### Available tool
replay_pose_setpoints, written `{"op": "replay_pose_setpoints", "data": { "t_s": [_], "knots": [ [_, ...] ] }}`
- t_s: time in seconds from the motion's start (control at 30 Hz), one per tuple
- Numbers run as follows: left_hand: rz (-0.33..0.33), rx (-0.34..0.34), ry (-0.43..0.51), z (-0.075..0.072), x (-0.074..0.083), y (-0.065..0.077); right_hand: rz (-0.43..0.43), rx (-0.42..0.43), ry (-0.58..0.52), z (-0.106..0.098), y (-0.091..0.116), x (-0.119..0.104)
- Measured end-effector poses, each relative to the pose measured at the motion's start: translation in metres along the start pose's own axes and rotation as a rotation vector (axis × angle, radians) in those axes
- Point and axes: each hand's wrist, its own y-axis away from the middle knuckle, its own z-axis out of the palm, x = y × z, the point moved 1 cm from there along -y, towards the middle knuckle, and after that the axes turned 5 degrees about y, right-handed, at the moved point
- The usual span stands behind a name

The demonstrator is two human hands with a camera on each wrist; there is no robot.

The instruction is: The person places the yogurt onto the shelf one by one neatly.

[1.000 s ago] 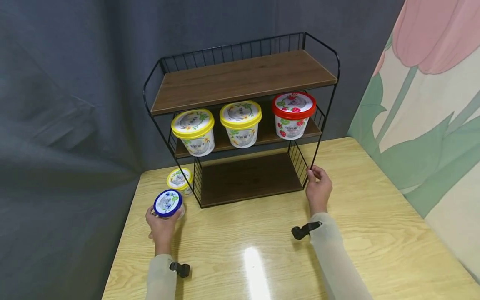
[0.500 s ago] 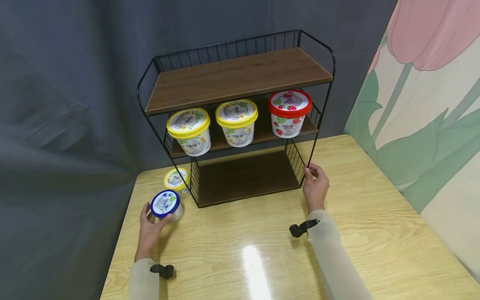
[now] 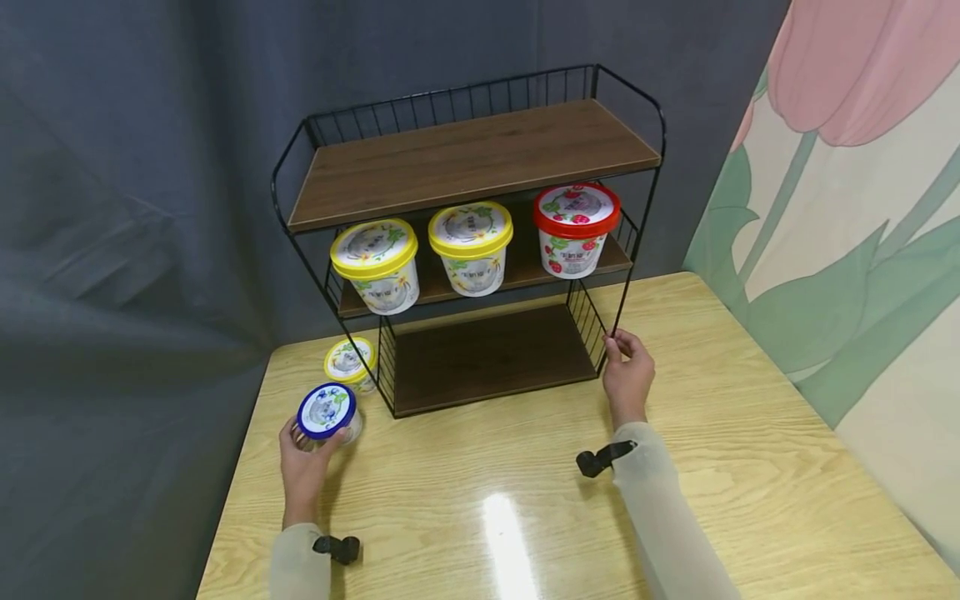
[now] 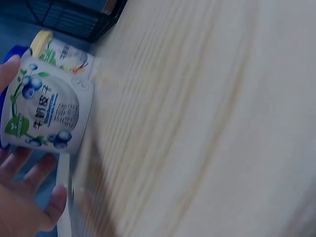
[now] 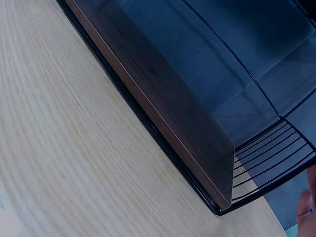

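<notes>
At the left of the table, a tub with a blue lid and blueberry print (image 3: 327, 411) stands upright. My left hand (image 3: 302, 471) is around its near side, thumb on the right and fingers on the left. In the left wrist view the thumb (image 4: 9, 71) overlaps the lid and the other fingers (image 4: 37, 173) come against the tub's opposite side. My right hand (image 3: 628, 379) pinches the front right post of the black wire rack (image 3: 487, 367) low down. Only a bit of that hand's fingers (image 5: 307, 207) shows in the right wrist view.
On the rack's middle shelf stand two yellow-lidded tubs (image 3: 375, 265) and a red-lidded tub (image 3: 576, 229). Another yellow-lidded tub (image 3: 349, 360) is behind the blue-lidded one, beside the rack's left side. A grey curtain (image 3: 135, 250) hangs behind, and a flowered wall covering (image 3: 847, 275) is at right.
My left hand has shifted on the blue-lidded tub, loosening leftward and then closing in again. The tub keeps its place beside the yellow-lidded one. My right hand stays at the post.
</notes>
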Motion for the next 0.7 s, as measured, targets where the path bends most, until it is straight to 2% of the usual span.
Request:
{"op": "replay_pose_setpoints", "data": {
  "t_s": [0.13,0.47,0.7],
  "knots": [
    [-0.016,0.030,-0.003,0.005,0.001,0.005,0.002,0.003,0.002,0.000,0.000,0.000],
    [-0.090,-0.085,-0.018,0.009,0.010,0.008,0.015,-0.031,-0.005,-0.001,0.000,0.001],
    [-0.089,-0.066,-0.032,0.014,0.011,0.006,0.024,-0.033,-0.019,-0.002,-0.001,0.002]
  ]
}}
